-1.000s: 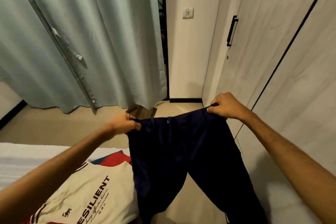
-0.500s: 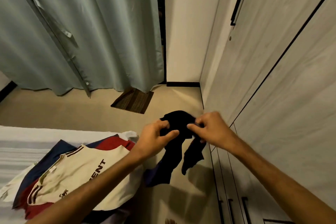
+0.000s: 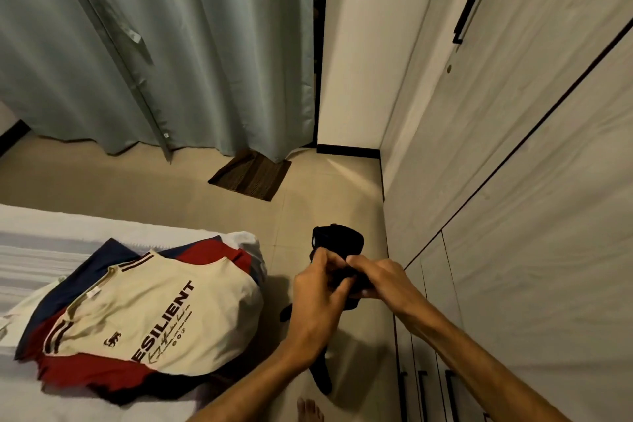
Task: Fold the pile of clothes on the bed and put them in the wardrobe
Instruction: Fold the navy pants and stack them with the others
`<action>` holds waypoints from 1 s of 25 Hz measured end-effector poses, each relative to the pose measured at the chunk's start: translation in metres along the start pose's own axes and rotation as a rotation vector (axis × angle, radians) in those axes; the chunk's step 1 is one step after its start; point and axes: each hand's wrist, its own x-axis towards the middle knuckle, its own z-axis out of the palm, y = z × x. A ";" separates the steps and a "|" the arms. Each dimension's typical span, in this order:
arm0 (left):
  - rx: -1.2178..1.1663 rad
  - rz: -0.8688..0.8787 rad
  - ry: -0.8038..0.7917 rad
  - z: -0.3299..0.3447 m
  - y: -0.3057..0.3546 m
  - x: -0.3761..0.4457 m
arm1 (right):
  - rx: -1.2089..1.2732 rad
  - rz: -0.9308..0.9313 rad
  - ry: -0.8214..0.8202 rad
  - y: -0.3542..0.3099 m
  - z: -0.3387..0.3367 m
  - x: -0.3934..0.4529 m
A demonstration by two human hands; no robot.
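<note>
From the head view, the left hand [image 3: 317,288] and right hand [image 3: 378,279] are close together over the floor, both pinching a bunched dark garment [image 3: 337,243] whose long axis hangs straight down below them. The pile of clothes [image 3: 150,312] lies on the bed [image 3: 41,243] to their left, nearer the left hand; the wardrobe [image 3: 513,181] stands closed just right. The garment's folds are too dark to make out.

dark trousers [image 3: 337,243] bunched — hands closer together
</note>
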 end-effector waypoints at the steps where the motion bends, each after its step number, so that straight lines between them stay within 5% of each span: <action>1: -0.035 -0.057 0.000 0.004 -0.003 -0.006 | 0.023 0.044 0.032 0.003 0.004 0.002; 7: -0.063 -0.111 -0.170 0.007 -0.030 -0.040 | -0.210 0.119 0.058 0.036 0.011 0.011; 14: 0.103 -0.328 -0.107 -0.075 -0.082 0.023 | -0.973 -0.357 -0.269 0.024 -0.011 0.002; 17: 0.272 -0.570 -0.419 -0.065 -0.104 0.058 | -1.130 -0.474 -0.354 0.013 -0.006 -0.007; 19: 0.397 -0.542 -0.613 -0.057 -0.113 0.074 | -1.161 -0.486 -0.380 0.006 -0.009 -0.015; 25: 0.297 -0.647 -0.812 -0.058 -0.090 0.105 | -1.358 -0.272 -0.364 0.008 -0.046 -0.003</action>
